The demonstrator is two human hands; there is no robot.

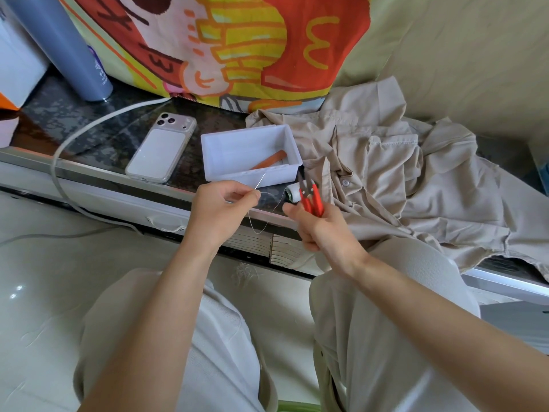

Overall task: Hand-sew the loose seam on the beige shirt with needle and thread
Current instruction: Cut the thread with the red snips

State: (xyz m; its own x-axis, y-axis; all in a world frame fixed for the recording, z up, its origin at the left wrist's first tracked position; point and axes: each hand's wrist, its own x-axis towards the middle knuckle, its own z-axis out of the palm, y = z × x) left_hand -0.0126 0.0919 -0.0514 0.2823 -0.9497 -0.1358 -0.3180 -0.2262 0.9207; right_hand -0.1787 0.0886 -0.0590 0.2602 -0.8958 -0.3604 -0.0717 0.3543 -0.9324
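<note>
The beige shirt (395, 173) lies crumpled on the dark table at the right. My left hand (219, 209) pinches a thin needle (261, 181) that points up toward the white box, with pale thread (267, 224) looping down from it and over to a white thread spool (292, 194) at the table edge. My right hand (320, 230) grips red thread snips (310, 197), blades pointing up beside the spool. The shirt lies just right of both hands and neither touches it.
A white plastic box (246, 141) holding an orange stick stands behind my hands. A phone (160, 147) lies face down to its left, with a white cable (89, 129) and a grey bottle (62, 46) beyond. A colourful printed cloth (225, 43) hangs at the back.
</note>
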